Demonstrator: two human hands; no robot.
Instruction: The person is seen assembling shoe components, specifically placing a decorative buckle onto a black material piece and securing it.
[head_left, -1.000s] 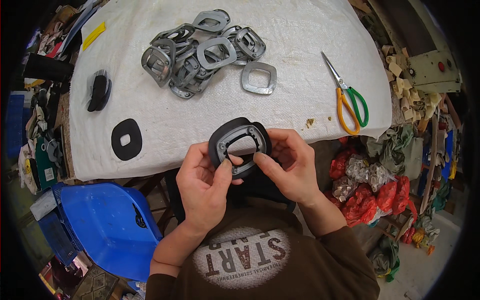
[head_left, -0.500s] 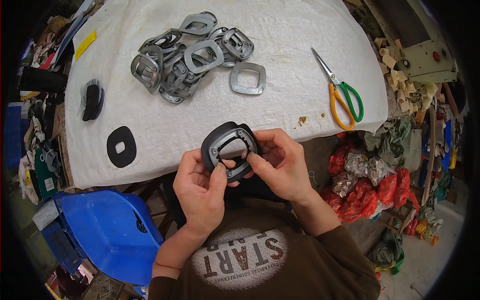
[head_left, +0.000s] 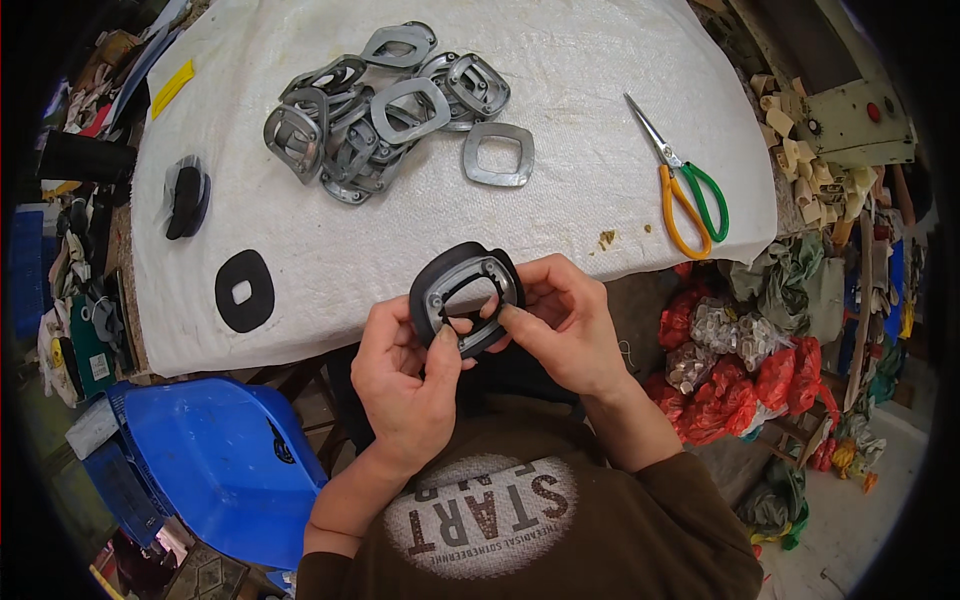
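Over the table's near edge I hold a rounded-square grey metal frame (head_left: 437, 302) fitted with a black soft cover (head_left: 424, 283). My left hand (head_left: 405, 390) grips its lower left side, thumb on the inner rim and fingers underneath. On the right side my right hand (head_left: 572, 325) pinches the cover's edge, its thumb at the inner opening. Fingertips show through the frame's hole. A loose black pad with a small square hole (head_left: 243, 318) lies to the left. Farther off is a heap of similar metal frames (head_left: 381, 112), with a single frame (head_left: 498, 180) beside it.
Scissors with orange and green handles (head_left: 718, 205) lie at the right on the white-covered table (head_left: 580, 130). Black pads (head_left: 184, 205) and a yellow strip (head_left: 172, 88) lie at the left. A blue plastic seat-like piece (head_left: 210, 470) stands lower left; red bags (head_left: 715, 400) are lower right.
Both hands, with the covered frame between them, have shifted very slightly to the right. Their grip looks the same, and the things on the table have stayed put.
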